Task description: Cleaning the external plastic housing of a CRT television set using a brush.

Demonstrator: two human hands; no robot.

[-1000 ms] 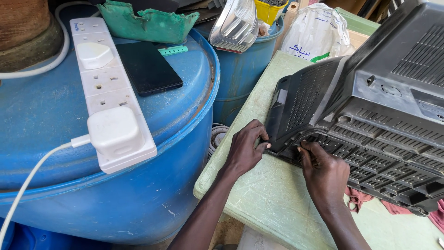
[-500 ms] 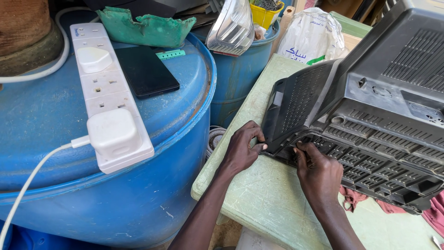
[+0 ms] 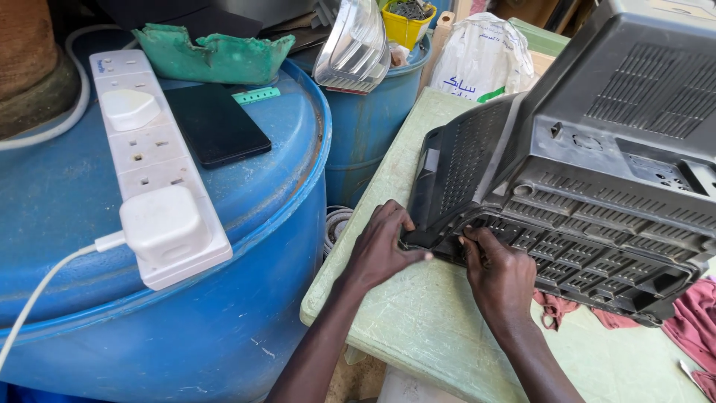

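While both hands work the lower corner of the dark grey television casing (image 3: 597,164), I watch the left hand (image 3: 380,250) pinch the casing's bottom edge, its fingers (image 3: 399,224) curled narrow around the plastic lip with the thumb lying flat on the pale green counter (image 3: 418,328). Just beside it, the right hand (image 3: 503,276) has its fingers (image 3: 477,242) hooked into the slotted vent grille; they are closed on the rim, though I cannot tell how deep they reach. The casing lies tilted on the counter, directly above and beyond both sets of fingers, its bulk leaning away to the right. My worry is the thin grille ribs: a hard pull from the hooked fingers could snap one, or the sharp slots could nick a fingertip. If the left pinch slips, the tilted casing could slide along the counter. Well apart to the left of the fingers, a white power strip (image 3: 153,172) and a black phone (image 3: 216,123) rest on a blue barrel (image 3: 246,298).
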